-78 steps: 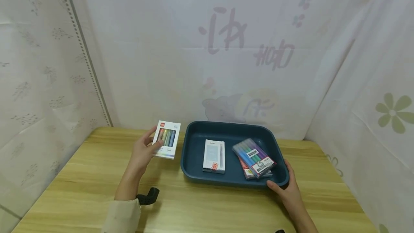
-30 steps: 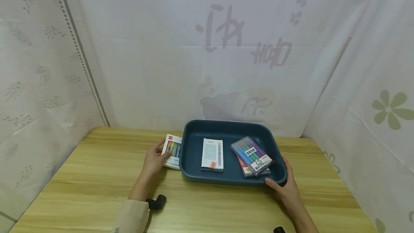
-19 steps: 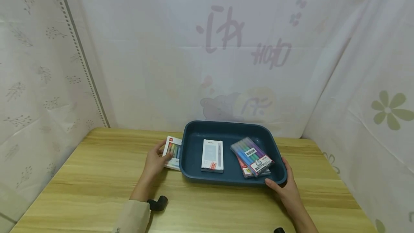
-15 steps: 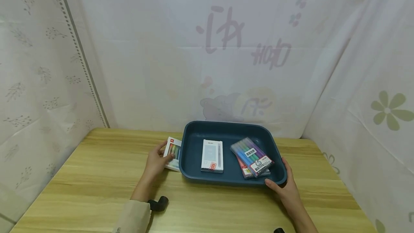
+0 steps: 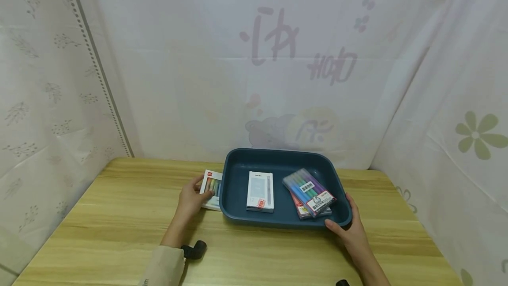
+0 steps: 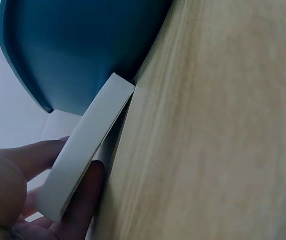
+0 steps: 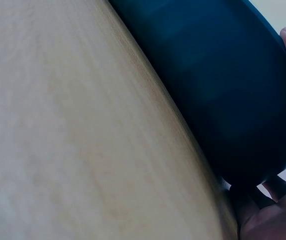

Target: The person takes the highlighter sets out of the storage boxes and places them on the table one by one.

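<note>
My left hand (image 5: pixel 191 198) pinches a white window box of coloured pens (image 5: pixel 213 185), thumb on top and fingers underneath. The box stands just left of the dark blue bin (image 5: pixel 278 160), whose rim hides its right part. Seen from the left wrist, that white box (image 6: pixel 90 145) tilts, its far end low by the bin's wall (image 6: pixel 78 55) and the wooden tabletop. At the bin's front right corner my right hand (image 5: pixel 352 229) grips it, thumb at the rim; in the right wrist view, fingers (image 7: pixel 277 189) reach under the bin's lower edge.
Inside the bin lie a white box with a red sticker (image 5: pixel 259 189) and, at the right, a clear pack of coloured pens (image 5: pixel 309 191) atop a red-labelled pack (image 5: pixel 302 210). The wooden table (image 5: pixel 258 255) meets patterned curtains (image 5: pixel 190 78) behind and at both sides.
My left hand has lowered the box of pens from a raised spot and moved it right, beside the bin's left wall. During the last half second little differs. The right hand keeps its grip.
</note>
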A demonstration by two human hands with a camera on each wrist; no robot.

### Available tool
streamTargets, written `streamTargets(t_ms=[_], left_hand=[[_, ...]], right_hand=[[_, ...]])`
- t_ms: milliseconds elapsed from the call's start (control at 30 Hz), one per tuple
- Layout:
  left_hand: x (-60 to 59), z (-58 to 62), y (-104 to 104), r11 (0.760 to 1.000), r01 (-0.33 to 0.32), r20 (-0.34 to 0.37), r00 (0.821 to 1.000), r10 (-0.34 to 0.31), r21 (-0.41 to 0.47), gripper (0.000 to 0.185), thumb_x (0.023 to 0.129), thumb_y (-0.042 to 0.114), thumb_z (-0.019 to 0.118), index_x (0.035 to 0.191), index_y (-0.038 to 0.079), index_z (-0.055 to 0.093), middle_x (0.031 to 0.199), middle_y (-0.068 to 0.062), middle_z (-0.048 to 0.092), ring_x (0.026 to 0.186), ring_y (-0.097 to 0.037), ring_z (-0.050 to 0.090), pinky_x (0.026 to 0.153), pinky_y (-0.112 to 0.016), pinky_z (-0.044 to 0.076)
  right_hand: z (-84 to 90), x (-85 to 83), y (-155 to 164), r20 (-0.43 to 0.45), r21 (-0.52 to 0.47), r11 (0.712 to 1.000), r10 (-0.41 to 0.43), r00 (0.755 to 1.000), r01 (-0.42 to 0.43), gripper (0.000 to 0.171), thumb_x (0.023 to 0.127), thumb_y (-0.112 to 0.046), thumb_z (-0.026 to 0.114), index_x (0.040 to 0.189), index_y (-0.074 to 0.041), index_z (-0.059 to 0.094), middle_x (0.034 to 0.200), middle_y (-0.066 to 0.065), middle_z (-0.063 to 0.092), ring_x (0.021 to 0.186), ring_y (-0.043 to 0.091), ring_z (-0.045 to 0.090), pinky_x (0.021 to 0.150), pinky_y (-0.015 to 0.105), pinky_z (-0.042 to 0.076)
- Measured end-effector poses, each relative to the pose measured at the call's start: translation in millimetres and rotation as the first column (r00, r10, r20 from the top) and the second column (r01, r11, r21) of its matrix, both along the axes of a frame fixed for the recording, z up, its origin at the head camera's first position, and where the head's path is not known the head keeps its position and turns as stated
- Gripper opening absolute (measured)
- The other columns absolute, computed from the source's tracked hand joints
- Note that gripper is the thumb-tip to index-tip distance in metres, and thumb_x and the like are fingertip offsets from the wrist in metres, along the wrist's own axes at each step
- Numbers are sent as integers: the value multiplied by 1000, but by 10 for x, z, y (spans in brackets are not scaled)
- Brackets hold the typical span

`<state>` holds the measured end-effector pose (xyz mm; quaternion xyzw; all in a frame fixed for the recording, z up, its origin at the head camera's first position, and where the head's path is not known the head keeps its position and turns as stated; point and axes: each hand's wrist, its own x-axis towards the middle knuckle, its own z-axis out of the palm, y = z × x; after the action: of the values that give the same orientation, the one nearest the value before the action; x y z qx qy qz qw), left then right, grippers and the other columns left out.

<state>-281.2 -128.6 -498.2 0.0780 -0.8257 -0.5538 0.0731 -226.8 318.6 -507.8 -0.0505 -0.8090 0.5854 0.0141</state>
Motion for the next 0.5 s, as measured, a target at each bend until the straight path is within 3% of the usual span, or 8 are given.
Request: streamTargets(t_ms=[300, 500], left_hand=[[3, 5, 8, 994, 4, -14, 1000, -6, -114, 64, 84, 7, 77, 142, -4, 53, 112, -30, 72, 88, -27, 69, 68, -26, 51], [-1, 4, 26, 985, 6, -29, 1000, -11, -174, 62, 85, 10, 77, 141, -4, 54, 112, -28, 73, 96, -31, 71, 81, -40, 55]], right_hand=[[-6, -6, 7, 7, -19, 1000, 5, 1000, -5, 105, 92, -20, 72, 163, -35, -4, 172, 10, 5, 153, 32, 15, 89, -4, 26], [1, -7, 9, 14, -19, 1000, 6, 1000, -5, 105, 92, -21, 72, 162, -37, -4, 172, 10, 6, 153, 32, 13, 89, -3, 25]])
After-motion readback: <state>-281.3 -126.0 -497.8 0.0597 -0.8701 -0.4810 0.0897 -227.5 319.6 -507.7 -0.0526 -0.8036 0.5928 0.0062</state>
